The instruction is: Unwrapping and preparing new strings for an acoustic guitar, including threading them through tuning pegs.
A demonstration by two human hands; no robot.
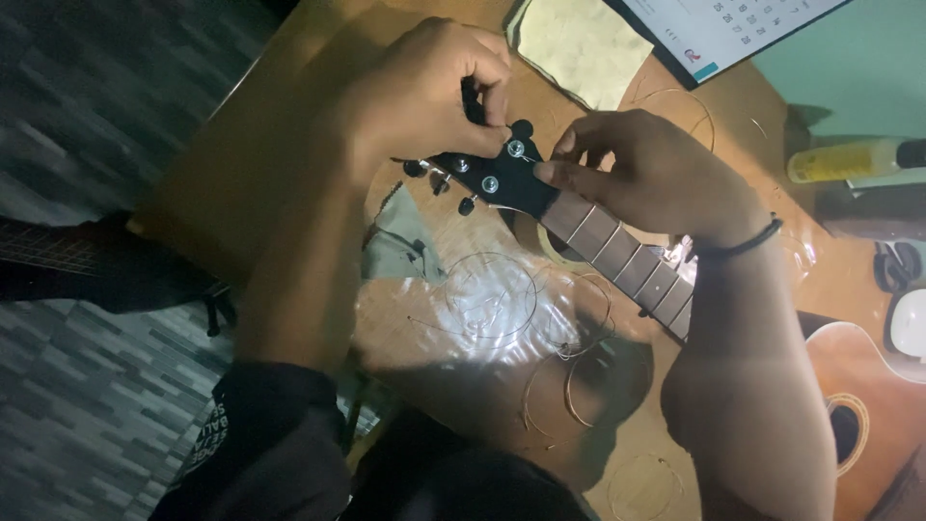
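Note:
A guitar lies across a wooden table [280,145], its black headstock [497,178] pointing up-left and its brown fretboard [627,260] running down-right to the orange body [858,386]. My left hand [424,92] is above the headstock, its fingers pinched on a black tuning peg at the top edge. My right hand [656,174] rests over the neck just behind the headstock, its fingertips touching the headstock next to a silver tuning post [516,148]. A black band circles my right wrist.
Several coiled guitar strings [492,299] lie loose on the table under the neck. A yellow cloth [579,43] and a calendar [733,29] sit at the top. A yellow bottle [849,159] lies at the right. Tiled floor is at left.

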